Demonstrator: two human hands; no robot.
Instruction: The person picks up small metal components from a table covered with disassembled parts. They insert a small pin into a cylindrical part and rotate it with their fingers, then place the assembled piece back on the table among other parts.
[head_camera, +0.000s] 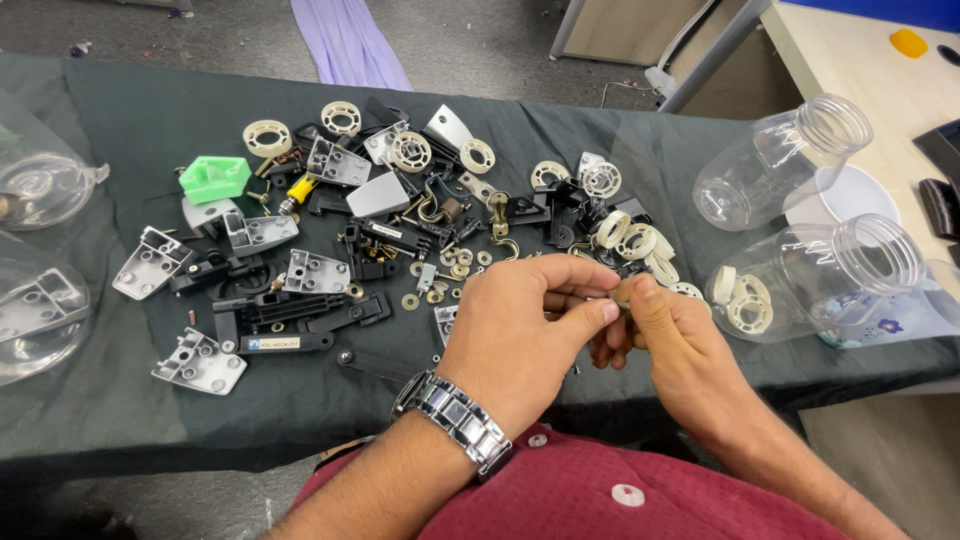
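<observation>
— What are the hands doing?

— Both meet above the near edge of the dark cloth-covered worktop (120, 400). The left hand (520, 325), with a silver metal link watch (455, 420) on its wrist, and the right hand (665, 345) pinch the same small metal piece (618, 298) between thumbs and forefingers, so both are closed on it.

— Which way does the piece point?

— It is mostly hidden by the fingertips; only a short grey bit shows between them. Its long axis seems to run roughly left to right, from one hand to the other, but I cannot tell its ends apart.

— And around it?

— Beyond the hands lies a scatter of black plastic brackets (290, 315), grey metal hinge plates (200, 362), cream plastic rings (267, 138), brass washers and a green plastic block (213, 178). Two clear plastic jars (780, 165) lie on their sides to the right, the nearer one holding cream rings.
</observation>
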